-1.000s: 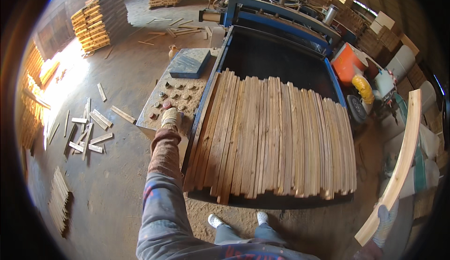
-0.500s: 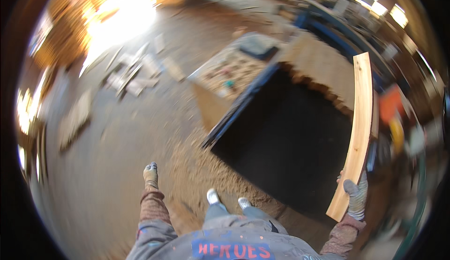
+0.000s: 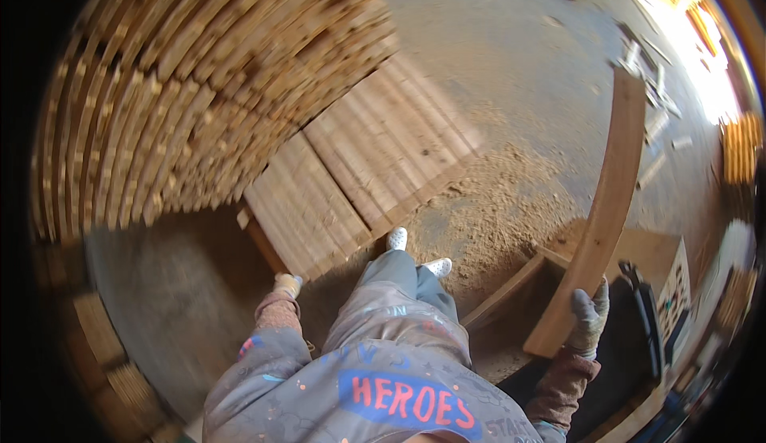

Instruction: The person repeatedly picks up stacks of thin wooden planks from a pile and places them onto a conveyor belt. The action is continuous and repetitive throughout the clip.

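A long wooden board [image 3: 600,219] rises from my right hand [image 3: 589,315], its upper end leaning away from me. The grey-palmed glove is closed round the board near its lower end, with the thumb showing on the near side. My left hand [image 3: 288,285], also gloved, is curled closed at the near corner of a low stack of planks [image 3: 311,207]. No held thing shows in it, and whether it touches the stack is unclear. The stack lies in front of my feet, with a dark gap between its two sections.
Tall piles of stacked timber [image 3: 239,68] fill the far left. Sawdust [image 3: 511,195] covers the floor beyond my shoes [image 3: 397,239]. A wooden box with a dark interior [image 3: 654,255] stands at my right. Scrap wood pieces [image 3: 656,124] lie far right, near bright light.
My view has swung left, bringing the timber piles and low stack in front of me. The dark-topped table has shifted to the lower right. The board stays in my right hand.
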A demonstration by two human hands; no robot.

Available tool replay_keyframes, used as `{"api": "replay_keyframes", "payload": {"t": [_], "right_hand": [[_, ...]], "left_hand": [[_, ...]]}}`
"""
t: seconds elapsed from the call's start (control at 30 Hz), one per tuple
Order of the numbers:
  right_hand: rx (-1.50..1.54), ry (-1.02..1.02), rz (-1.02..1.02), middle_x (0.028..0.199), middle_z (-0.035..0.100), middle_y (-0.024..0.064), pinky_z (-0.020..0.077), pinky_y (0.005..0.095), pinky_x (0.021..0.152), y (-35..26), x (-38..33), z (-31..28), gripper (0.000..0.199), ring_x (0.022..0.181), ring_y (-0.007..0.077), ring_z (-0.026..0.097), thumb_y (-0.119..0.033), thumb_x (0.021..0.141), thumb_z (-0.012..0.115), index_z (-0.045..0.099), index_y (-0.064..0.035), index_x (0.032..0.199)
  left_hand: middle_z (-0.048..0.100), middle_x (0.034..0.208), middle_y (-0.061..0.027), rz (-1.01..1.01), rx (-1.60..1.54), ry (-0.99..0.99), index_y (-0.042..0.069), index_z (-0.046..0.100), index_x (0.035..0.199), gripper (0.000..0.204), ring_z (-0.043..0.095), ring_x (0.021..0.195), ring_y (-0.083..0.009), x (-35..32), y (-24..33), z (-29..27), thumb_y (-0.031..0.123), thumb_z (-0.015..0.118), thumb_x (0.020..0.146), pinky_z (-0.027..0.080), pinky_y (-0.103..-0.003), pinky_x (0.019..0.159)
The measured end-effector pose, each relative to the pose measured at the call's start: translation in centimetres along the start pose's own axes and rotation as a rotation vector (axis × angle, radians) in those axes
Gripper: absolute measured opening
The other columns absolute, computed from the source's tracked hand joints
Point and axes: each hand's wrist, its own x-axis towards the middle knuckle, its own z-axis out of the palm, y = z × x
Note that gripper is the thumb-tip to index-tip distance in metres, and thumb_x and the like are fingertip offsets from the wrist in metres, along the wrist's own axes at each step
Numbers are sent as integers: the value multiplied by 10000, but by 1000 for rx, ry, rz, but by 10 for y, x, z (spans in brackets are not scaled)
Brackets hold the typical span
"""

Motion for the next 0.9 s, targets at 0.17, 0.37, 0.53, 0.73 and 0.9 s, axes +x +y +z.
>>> {"api": "replay_keyframes", "payload": {"t": [0.17, 0.37, 0.53, 0.73, 0.9], "right_hand": [[-160, -185, 210, 1065, 660, -6, 506, 239, 811, 103, 122, 114, 481, 915, 83, 601, -165, 904, 736, 590, -24, 1340], [-278, -130, 80, 1020, 672, -23, 509, 206, 782, 244, 243, 220, 394, 860, 53, 593, -98, 942, 732, 631, 43, 1296], [-705, -115, -8, 1230, 700, 64, 509, 257, 937, 322, 401, 229, 587, 1058, 117, 621, -180, 921, 755, 556, 63, 1418], [-718, -253, -133, 1132, 740, 49, 522, 277, 914, 384, 581, 289, 647, 962, 110, 639, -320, 896, 801, 583, 3, 1411], [-1144, -455, -318, 1113, 723, 101, 494, 331, 1007, 438, 673, 310, 758, 1059, 189, 650, -414, 818, 870, 568, -107, 1442]], "left_hand": [[748, 933, -163, 692, 28, -256, 54, 749, 997, 335, 704, 861, -333, 19, 18, 107, 361, 662, 896, 540, -443, 785], [729, 1032, -146, 204, -611, -443, 72, 724, 1094, 340, 674, 927, -270, 91, 185, 82, 371, 658, 948, 522, -388, 841], [556, 1430, -292, 426, -928, -94, 61, 429, 1523, 690, 583, 1276, -391, 176, 318, 66, 377, 660, 956, 465, -414, 1064], [338, 1582, -319, 36, -741, 364, 61, 253, 1601, 831, 420, 1406, -471, 225, 412, 95, 409, 655, 961, 369, -483, 1161], [447, 1517, -301, -119, -1051, 505, 3, 339, 1553, 762, 472, 1374, -432, 257, 427, 120, 439, 607, 989, 403, -463, 1130]]}}
